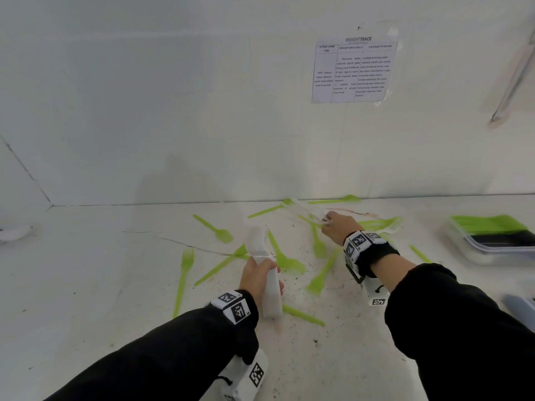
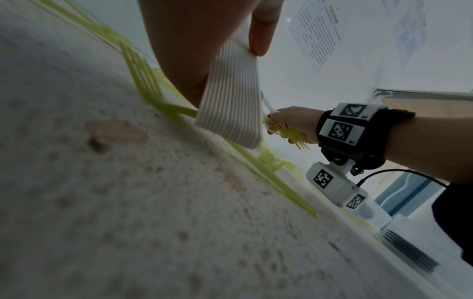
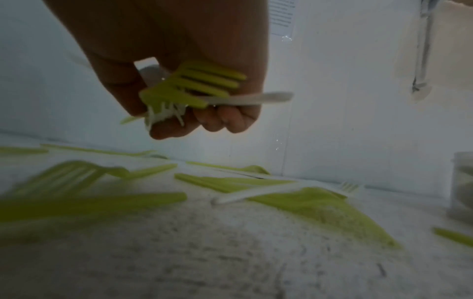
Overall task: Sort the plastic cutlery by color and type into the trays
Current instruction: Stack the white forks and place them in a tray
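Our left hand [image 1: 258, 275] is wrapped around a thick stack of white cutlery [image 1: 267, 279], fingers curled about its middle; from the left wrist view the stack's handle ends [image 2: 230, 97] show as a tight ribbed block, its lower corner just above or touching the table, we cannot tell which. Our right hand [image 1: 337, 227] sits farther back near the wall, fingers closed in a pinch on a white fork [image 3: 245, 99] together with a green fork [image 3: 194, 85], the green tines splayed out under the palm. Around both hands loose green cutlery [image 1: 285, 256] lies scattered on the speckled white table [image 1: 115, 285]: forks, and what look like spoons, some crossing each other, with one green fork [image 1: 185, 273] lying apart on the left. Another white fork [image 3: 289, 191] rests on the table among green pieces. Off to the right a clear tray [image 1: 492, 241] holds a layer of green pieces with black pieces in front of them. A printed sheet [image 1: 354, 72] is taped to the white wall behind.
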The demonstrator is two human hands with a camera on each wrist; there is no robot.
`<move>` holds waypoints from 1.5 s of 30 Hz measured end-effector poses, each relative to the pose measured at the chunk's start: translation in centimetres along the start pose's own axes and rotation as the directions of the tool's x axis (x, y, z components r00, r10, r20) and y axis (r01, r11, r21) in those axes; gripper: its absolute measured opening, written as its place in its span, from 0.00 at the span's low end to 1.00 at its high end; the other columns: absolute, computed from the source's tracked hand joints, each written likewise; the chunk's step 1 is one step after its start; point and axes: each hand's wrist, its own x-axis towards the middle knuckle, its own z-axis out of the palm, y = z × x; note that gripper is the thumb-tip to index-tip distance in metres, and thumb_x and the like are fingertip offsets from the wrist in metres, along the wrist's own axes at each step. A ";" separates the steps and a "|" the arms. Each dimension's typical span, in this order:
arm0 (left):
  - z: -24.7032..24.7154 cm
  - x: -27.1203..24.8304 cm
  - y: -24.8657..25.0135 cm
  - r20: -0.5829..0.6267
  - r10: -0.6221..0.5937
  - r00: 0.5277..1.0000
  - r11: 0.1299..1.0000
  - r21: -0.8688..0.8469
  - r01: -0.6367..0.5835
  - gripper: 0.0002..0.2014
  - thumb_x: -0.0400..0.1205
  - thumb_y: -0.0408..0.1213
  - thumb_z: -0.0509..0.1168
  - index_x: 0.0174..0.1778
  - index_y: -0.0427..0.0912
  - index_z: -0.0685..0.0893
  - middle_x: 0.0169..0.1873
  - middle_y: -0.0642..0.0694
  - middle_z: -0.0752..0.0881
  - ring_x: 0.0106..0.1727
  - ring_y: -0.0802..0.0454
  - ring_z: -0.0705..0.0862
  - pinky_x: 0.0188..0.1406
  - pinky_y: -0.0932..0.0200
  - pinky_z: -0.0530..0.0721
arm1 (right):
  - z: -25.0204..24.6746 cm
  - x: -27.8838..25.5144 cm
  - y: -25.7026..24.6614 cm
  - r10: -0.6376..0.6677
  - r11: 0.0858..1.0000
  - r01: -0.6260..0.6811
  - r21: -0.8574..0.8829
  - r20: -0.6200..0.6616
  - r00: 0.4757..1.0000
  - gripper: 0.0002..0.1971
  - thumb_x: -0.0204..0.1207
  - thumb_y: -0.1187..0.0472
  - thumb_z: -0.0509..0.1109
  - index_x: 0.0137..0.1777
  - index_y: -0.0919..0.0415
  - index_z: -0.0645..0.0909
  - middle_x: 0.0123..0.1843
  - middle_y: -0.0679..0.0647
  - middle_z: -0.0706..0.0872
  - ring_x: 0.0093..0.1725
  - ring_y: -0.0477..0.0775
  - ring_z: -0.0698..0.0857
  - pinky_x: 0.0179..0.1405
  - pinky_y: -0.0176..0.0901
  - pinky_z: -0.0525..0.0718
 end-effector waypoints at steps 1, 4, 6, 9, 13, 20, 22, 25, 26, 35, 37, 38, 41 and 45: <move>0.0 -0.1 0.0 -0.001 0.001 1.000 1.000 -0.003 -0.001 0.07 0.79 0.27 0.59 0.52 0.39 0.73 0.36 0.40 0.76 0.24 0.45 0.75 0.26 0.56 0.76 | -0.2 -0.2 -0.2 -0.017 0.998 0.018 0.060 -0.015 1.000 0.16 0.81 0.58 0.60 0.64 0.66 0.74 0.58 0.64 0.82 0.56 0.62 0.81 0.51 0.47 0.77; 0.0 -0.5 0.1 -0.005 0.013 1.000 1.000 -0.001 -0.013 0.05 0.79 0.28 0.59 0.48 0.41 0.74 0.36 0.40 0.77 0.24 0.45 0.76 0.26 0.56 0.77 | -0.3 -1.4 -0.8 -0.100 0.930 0.069 0.362 0.069 0.993 0.06 0.81 0.63 0.62 0.52 0.64 0.75 0.47 0.62 0.81 0.40 0.59 0.81 0.35 0.43 0.78; 0.0 -0.8 0.1 -0.013 0.026 1.000 1.000 -0.002 -0.026 0.05 0.78 0.28 0.61 0.47 0.40 0.74 0.36 0.40 0.76 0.24 0.45 0.76 0.26 0.56 0.77 | -0.3 -2.3 -1.0 -0.180 0.831 0.072 0.551 0.145 0.973 0.06 0.80 0.69 0.62 0.53 0.60 0.73 0.40 0.55 0.78 0.28 0.53 0.81 0.22 0.39 0.78; -0.1 -1.1 0.1 -0.044 0.037 0.998 0.999 -0.022 -0.038 0.07 0.78 0.28 0.63 0.50 0.37 0.74 0.35 0.40 0.77 0.24 0.45 0.77 0.27 0.56 0.78 | -0.1 -3.4 -1.0 -0.255 0.761 0.104 0.640 0.149 0.955 0.09 0.78 0.72 0.65 0.51 0.58 0.74 0.35 0.52 0.75 0.21 0.47 0.77 0.19 0.35 0.73; -0.3 -1.5 0.2 -0.098 0.080 0.992 0.997 -0.004 -0.081 0.09 0.77 0.27 0.64 0.52 0.33 0.75 0.34 0.39 0.77 0.23 0.45 0.79 0.26 0.55 0.81 | 0.4 -4.0 -1.3 -0.287 0.799 0.082 0.596 0.258 0.922 0.05 0.80 0.68 0.66 0.46 0.57 0.76 0.35 0.51 0.73 0.20 0.46 0.75 0.20 0.35 0.72; -0.7 -2.4 -0.1 -0.125 0.103 0.987 0.994 0.035 -0.099 0.12 0.77 0.28 0.64 0.56 0.32 0.76 0.35 0.39 0.78 0.25 0.47 0.78 0.21 0.59 0.79 | 1.7 -4.4 -1.5 -0.180 0.980 0.196 -0.027 0.283 0.942 0.07 0.81 0.58 0.63 0.48 0.62 0.74 0.46 0.57 0.76 0.47 0.53 0.74 0.42 0.40 0.69; -0.9 -2.5 -0.2 -0.124 0.103 0.987 0.995 0.031 -0.099 0.11 0.77 0.28 0.63 0.55 0.32 0.75 0.35 0.40 0.78 0.25 0.46 0.78 0.23 0.58 0.79 | 1.9 -4.3 -1.2 -0.144 0.989 0.148 0.002 0.239 0.960 0.07 0.79 0.59 0.65 0.51 0.63 0.77 0.50 0.59 0.79 0.51 0.56 0.78 0.47 0.40 0.71; -1.0 -2.6 -0.2 -0.126 0.096 0.987 0.995 -0.006 -0.097 0.04 0.78 0.26 0.61 0.47 0.35 0.74 0.34 0.40 0.77 0.26 0.45 0.79 0.25 0.58 0.79 | 1.1 -4.1 -1.0 -0.144 0.973 0.133 0.188 0.049 0.988 0.11 0.76 0.63 0.69 0.57 0.62 0.80 0.53 0.56 0.82 0.56 0.57 0.82 0.48 0.39 0.75; -1.0 -2.6 -0.1 -0.130 0.091 0.987 0.995 -0.022 -0.095 0.03 0.78 0.25 0.61 0.45 0.35 0.74 0.33 0.40 0.78 0.25 0.44 0.79 0.26 0.57 0.80 | 0.6 -4.1 -1.1 -0.178 0.956 0.166 0.243 0.028 0.984 0.08 0.76 0.63 0.70 0.54 0.59 0.80 0.49 0.54 0.82 0.51 0.55 0.82 0.45 0.37 0.75; -1.6 -2.4 0.4 -0.099 0.040 0.994 0.993 -0.103 -0.050 0.01 0.81 0.27 0.58 0.45 0.37 0.73 0.36 0.41 0.79 0.24 0.45 0.77 0.26 0.56 0.79 | -4.5 -5.7 -2.2 -0.364 0.857 0.253 0.449 0.179 0.914 0.08 0.54 0.64 0.68 0.21 0.52 0.74 0.29 0.53 0.74 0.24 0.44 0.69 0.24 0.31 0.66; -1.9 -2.3 0.6 -0.091 0.018 0.996 0.992 -0.121 -0.030 0.02 0.82 0.30 0.57 0.46 0.36 0.73 0.36 0.40 0.79 0.25 0.44 0.77 0.26 0.56 0.79 | -5.0 -5.8 -2.3 -0.371 0.846 0.254 0.468 0.177 0.911 0.08 0.54 0.67 0.67 0.25 0.59 0.69 0.21 0.43 0.72 0.21 0.38 0.68 0.24 0.29 0.67; -1.9 -2.4 0.7 -0.068 -0.013 0.998 0.991 -0.134 0.004 0.03 0.83 0.32 0.56 0.45 0.36 0.74 0.36 0.39 0.79 0.24 0.44 0.77 0.26 0.56 0.79 | -5.0 -5.8 -2.3 -0.382 0.870 0.273 0.412 0.210 0.900 0.09 0.56 0.68 0.68 0.26 0.61 0.68 0.19 0.42 0.71 0.20 0.37 0.68 0.25 0.31 0.66; -1.6 -2.6 1.1 0.100 -0.173 0.980 0.969 -0.160 0.188 0.08 0.84 0.39 0.57 0.48 0.37 0.75 0.38 0.40 0.80 0.20 0.47 0.77 0.23 0.60 0.79 | -4.7 -6.4 -3.0 -0.338 0.937 0.349 0.032 0.346 0.875 0.11 0.67 0.72 0.69 0.31 0.54 0.80 0.20 0.37 0.77 0.24 0.37 0.72 0.28 0.31 0.68; -0.5 -3.8 0.7 0.295 -0.242 0.924 0.963 -0.043 0.266 0.10 0.84 0.39 0.60 0.51 0.34 0.77 0.35 0.40 0.83 0.20 0.46 0.79 0.22 0.61 0.79 | -3.1 -7.3 -4.6 -0.430 0.889 0.457 0.018 0.371 0.823 0.12 0.68 0.74 0.68 0.43 0.59 0.88 0.31 0.45 0.86 0.33 0.46 0.76 0.36 0.38 0.72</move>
